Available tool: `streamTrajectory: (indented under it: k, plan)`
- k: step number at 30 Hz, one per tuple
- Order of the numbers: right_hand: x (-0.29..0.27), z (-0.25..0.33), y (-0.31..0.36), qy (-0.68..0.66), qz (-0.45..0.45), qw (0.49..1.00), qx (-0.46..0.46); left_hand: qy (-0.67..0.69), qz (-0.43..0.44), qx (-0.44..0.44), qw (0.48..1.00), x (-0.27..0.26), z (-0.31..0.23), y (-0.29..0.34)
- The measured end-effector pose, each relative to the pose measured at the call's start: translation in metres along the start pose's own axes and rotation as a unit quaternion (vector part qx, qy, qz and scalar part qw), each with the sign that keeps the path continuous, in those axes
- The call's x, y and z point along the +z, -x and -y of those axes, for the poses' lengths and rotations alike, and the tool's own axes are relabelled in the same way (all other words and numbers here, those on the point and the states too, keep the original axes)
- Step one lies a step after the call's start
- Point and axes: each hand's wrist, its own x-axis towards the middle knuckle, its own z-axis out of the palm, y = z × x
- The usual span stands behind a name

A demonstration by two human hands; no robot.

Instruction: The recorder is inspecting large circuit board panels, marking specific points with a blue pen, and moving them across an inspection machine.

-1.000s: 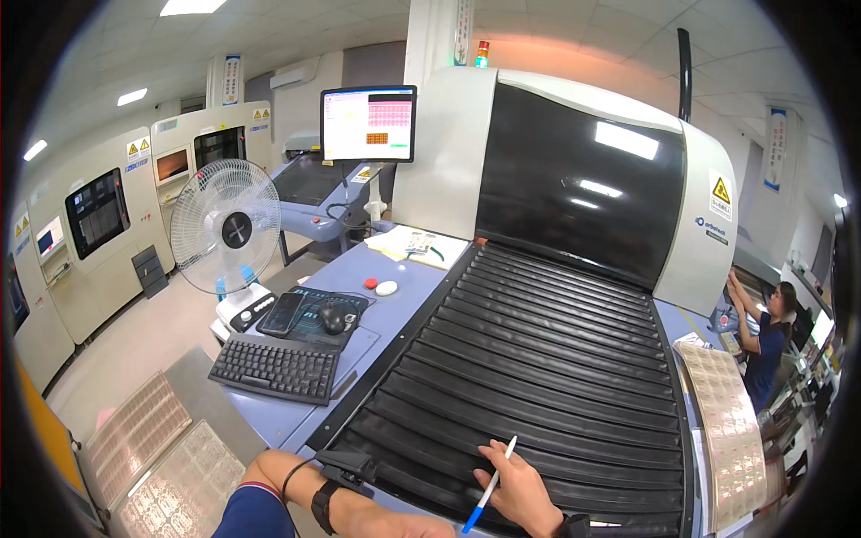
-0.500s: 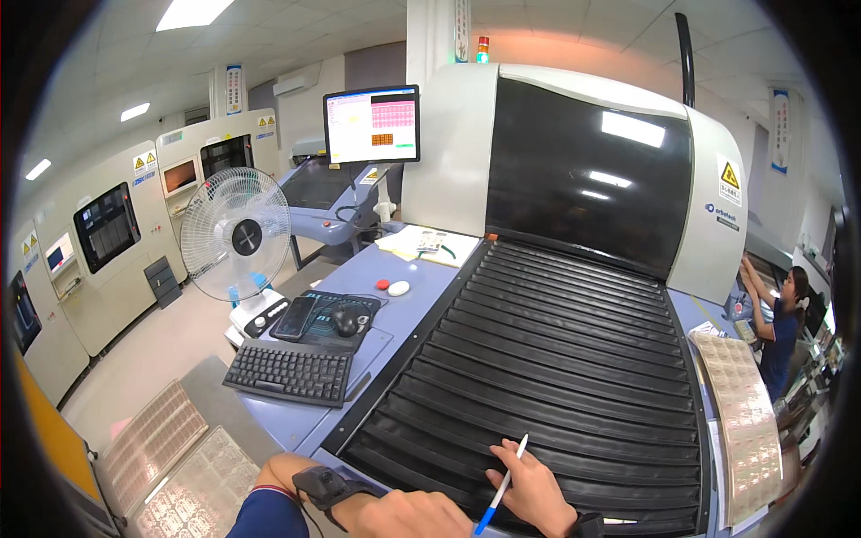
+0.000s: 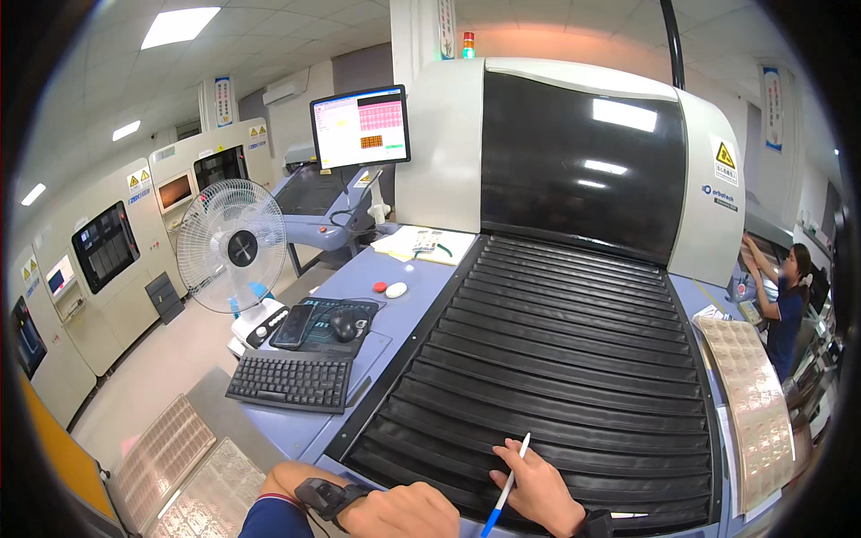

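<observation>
My right hand (image 3: 541,491) is closed around a slim white pen (image 3: 514,473) with a blue end. The white tip points up and away from me, and the blue end points down toward the lower edge. Beneath this hand lies the black ribbed cover (image 3: 556,359) of a large machine bed. My left hand (image 3: 408,513) is at the lower edge, left of the pen, back upward and fingers curled under. Whatever it may hold is hidden. A black device is strapped to the left wrist.
Left of the bed are a keyboard (image 3: 289,380), a mouse (image 3: 343,325), a phone (image 3: 294,325), a fan (image 3: 235,247) and a monitor (image 3: 360,128). Patterned panels lie low left (image 3: 166,453) and at right (image 3: 749,399). A co-worker (image 3: 787,314) stands far right.
The whole view has shifted slightly. My left hand sits a little farther left and lower, apart from the pen. My right hand keeps the pen in nearly the same pose.
</observation>
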Motion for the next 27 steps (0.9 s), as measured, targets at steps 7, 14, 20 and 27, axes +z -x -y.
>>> streamTrajectory:
  k: [7,14,20,27]
  plan:
    - [-0.002,0.003,-0.002,-0.017,0.019,0.999,0.030,-0.023,-0.023,0.047,0.998,-0.003,0.010,-0.003]
    - [0.002,-0.003,0.000,-0.003,0.006,1.000,-0.007,-0.020,-0.019,0.012,1.000,0.001,0.008,0.004]
    - [-0.005,0.006,-0.001,-0.004,0.035,0.999,0.034,-0.017,-0.024,0.021,0.999,0.003,0.007,0.005]
    - [-0.003,0.004,-0.001,-0.002,0.027,0.999,0.018,-0.013,-0.081,0.037,0.996,0.014,0.012,0.022]
